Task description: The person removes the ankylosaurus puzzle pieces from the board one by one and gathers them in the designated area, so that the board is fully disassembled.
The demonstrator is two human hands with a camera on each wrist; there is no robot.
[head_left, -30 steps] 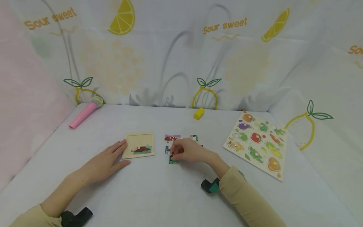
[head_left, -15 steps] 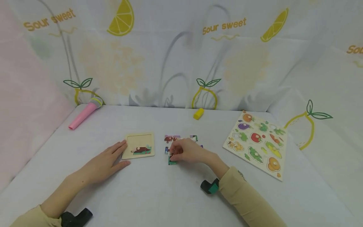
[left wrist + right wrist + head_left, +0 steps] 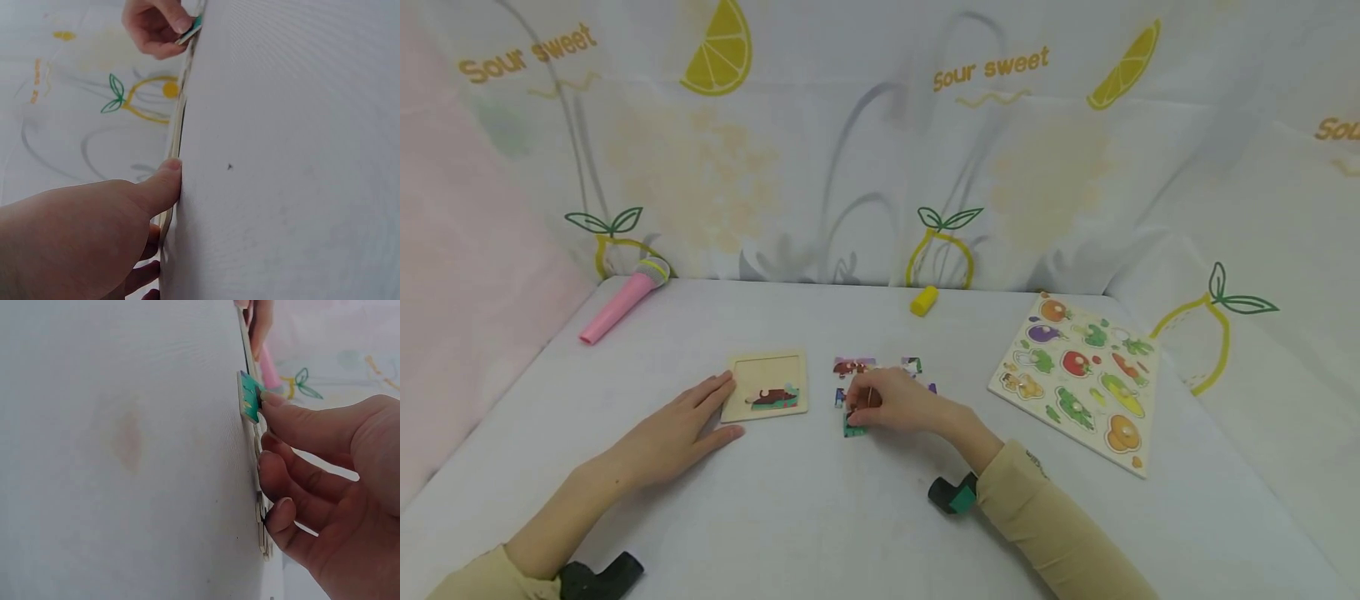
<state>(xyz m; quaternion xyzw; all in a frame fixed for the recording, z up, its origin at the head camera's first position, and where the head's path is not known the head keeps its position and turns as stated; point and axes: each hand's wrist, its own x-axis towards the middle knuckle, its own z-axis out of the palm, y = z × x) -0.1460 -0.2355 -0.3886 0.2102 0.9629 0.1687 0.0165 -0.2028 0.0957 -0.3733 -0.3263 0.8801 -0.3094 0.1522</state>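
In the head view my left hand point(image 3: 673, 429) lies with straight fingers against the left edge of a small square wooden puzzle tray point(image 3: 767, 367). Joined brown and green pieces point(image 3: 775, 398) fill the tray's lower right part. My right hand point(image 3: 901, 400) pinches a green-edged puzzle piece point(image 3: 853, 430) between thumb and fingers, to the right of the tray. From the right wrist, that piece is seen tilted, with the thumb on its face point(image 3: 247, 397). More loose puzzle pieces point(image 3: 853, 367) lie around the right hand, some partly hidden beneath it.
A vegetable puzzle board point(image 3: 1078, 379) lies at the right. A yellow block point(image 3: 923, 301) stands near the back edge, and a pink toy microphone point(image 3: 623, 302) lies at the back left. Printed cloth point(image 3: 820, 150) hangs behind the white table point(image 3: 820, 517).
Hardly anything differs. The whole head view has drifted slightly, and a bit more brown shows between the right hand's fingers. The left hand stays at the tray.
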